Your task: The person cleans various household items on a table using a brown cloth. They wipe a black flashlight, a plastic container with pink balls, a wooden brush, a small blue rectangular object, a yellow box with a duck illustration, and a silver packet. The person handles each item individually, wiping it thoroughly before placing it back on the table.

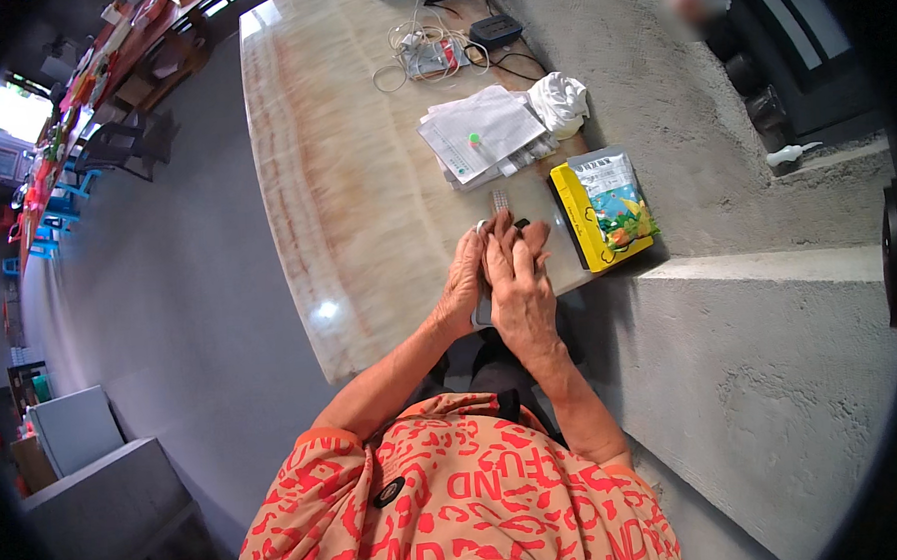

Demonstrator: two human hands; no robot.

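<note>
Near the table's close edge my two hands meet over a small brown lumpy item (537, 235) that looks soft. My left hand (464, 268) grips it from the left, with a small white ring-like piece (481, 226) by the fingertips. Over its top and right side lie the fingers of my right hand (524, 295), which hide much of it. Below and between the hands shows part of a flat grey object (483, 313), mostly covered. Just beyond the fingers lies a small pale object with a grid of bumps (499, 200).
On the marble-patterned table (339, 172), a yellow box (577, 210) carries a printed pouch (614, 201). Farther back are papers (479, 128) with a green-capped vial (475, 140), a white cloth (559, 102), tangled cables (423, 48) and a black device (495, 32). A concrete ledge (758, 326) borders the right.
</note>
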